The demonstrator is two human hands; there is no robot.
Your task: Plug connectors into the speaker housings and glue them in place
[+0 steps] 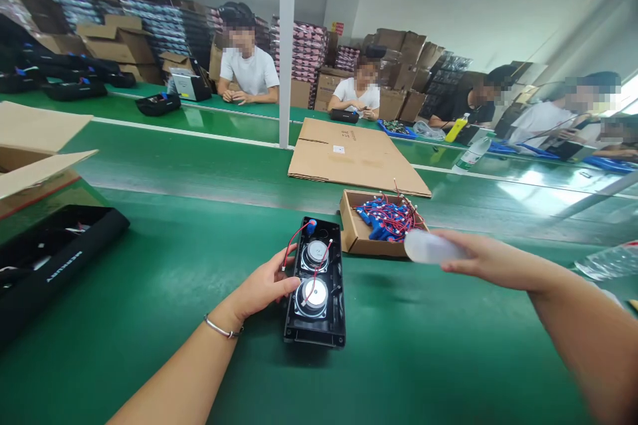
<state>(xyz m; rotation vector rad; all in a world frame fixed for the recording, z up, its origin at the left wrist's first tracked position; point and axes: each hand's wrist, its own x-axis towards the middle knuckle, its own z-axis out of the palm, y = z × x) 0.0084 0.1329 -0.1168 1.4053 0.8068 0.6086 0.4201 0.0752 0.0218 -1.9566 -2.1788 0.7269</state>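
Observation:
My left hand [266,285] grips the left edge of a black speaker housing [336,299], thumb over the rim. Inside the housing sit two round silver speaker drivers [314,295], one above the other, with thin red and black wires. A small blue wired part [312,226] is at its far end. Off to the right, my right hand [476,255] is closed on a whitish, blurred, rounded object [432,247] whose kind I cannot make out. That object is in front of the right corner of an open cardboard box [373,249] holding blue batteries with red and black leads [383,218].
A flattened cardboard sheet [353,153] lies beyond the box. On the left are another black speaker shell [74,259] and an open carton [40,172]. A clear plastic bottle [608,259] lies at right. Several people sit across the green bench, past a white post [288,46].

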